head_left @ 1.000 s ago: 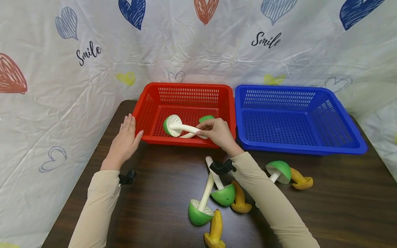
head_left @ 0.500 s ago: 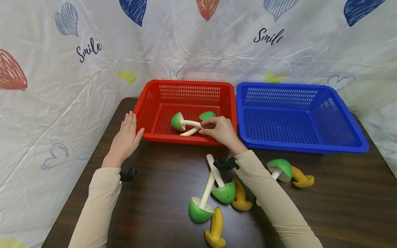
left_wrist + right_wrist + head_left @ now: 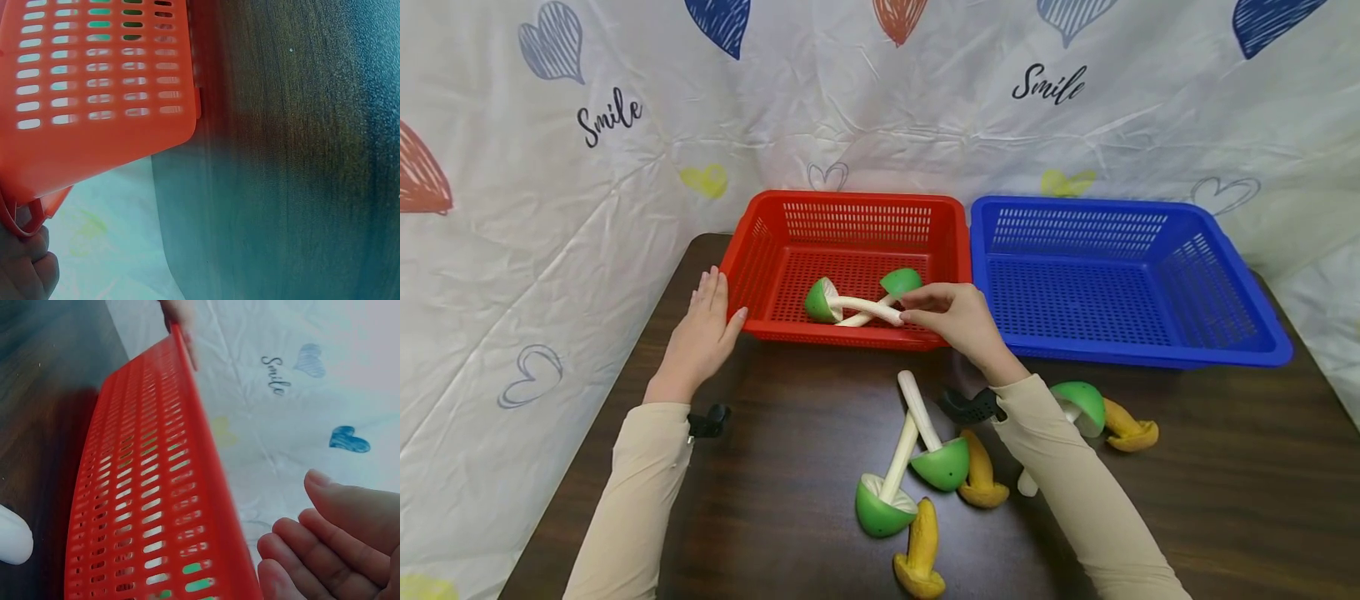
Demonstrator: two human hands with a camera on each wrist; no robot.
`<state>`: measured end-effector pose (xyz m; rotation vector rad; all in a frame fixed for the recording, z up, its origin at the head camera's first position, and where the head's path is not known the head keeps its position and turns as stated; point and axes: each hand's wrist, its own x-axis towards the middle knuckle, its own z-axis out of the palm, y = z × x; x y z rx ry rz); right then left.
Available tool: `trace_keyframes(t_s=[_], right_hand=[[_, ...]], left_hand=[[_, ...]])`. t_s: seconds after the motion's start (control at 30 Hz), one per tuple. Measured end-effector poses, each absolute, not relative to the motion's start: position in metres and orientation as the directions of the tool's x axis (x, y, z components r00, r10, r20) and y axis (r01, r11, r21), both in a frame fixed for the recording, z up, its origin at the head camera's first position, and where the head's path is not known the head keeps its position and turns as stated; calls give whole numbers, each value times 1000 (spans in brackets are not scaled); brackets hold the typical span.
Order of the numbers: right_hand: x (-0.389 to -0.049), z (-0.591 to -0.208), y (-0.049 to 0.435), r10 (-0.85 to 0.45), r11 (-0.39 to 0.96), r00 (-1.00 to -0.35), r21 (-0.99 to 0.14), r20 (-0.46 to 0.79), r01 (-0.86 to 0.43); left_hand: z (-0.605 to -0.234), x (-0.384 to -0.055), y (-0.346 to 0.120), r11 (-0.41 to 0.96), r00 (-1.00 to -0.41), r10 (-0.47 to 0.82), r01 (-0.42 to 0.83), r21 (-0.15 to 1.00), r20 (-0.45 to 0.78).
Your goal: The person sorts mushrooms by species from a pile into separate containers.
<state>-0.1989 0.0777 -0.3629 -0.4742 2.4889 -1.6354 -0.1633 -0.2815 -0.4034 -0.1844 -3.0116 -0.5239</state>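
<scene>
Two toy mushrooms with green caps and white stems lie crossed in the red basket (image 3: 850,335). The left green mushroom (image 3: 861,306) has its stem on top, its tip right by my right fingertips; the other green mushroom (image 3: 901,282) lies partly beneath. My right hand (image 3: 951,321) hovers over the basket's front right. In the right wrist view its thumb (image 3: 350,503) and fingers stand apart with nothing between them. My left hand (image 3: 700,333) rests with straight fingers against the basket's left rim; fingers (image 3: 28,269) show beside that rim in the left wrist view.
A blue basket (image 3: 1142,354) stands right of the red one. On the table (image 3: 775,467) before them lie green mushrooms (image 3: 883,504) and yellow-brown mushrooms (image 3: 919,554). My right sleeve partly covers one green mushroom (image 3: 1078,404). A printed cloth (image 3: 887,108) hangs behind.
The green mushroom held by my right hand has been lowered and let go onto the other one in the red basket. My right hand has moved slightly right; my left stays at the rim.
</scene>
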Motion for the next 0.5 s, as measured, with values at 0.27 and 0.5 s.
trace_keyframes(t_s=[0.27, 0.5], right_hand=[[-178, -357, 97, -386, 304, -922, -938, 42, -169], [-160, -360, 113, -401, 303, -916, -940, 22, -155]], left_hand=[[-404, -164, -281, 937, -989, 100, 130, 324, 106], [-403, -164, -280, 936, -988, 103, 136, 324, 117]])
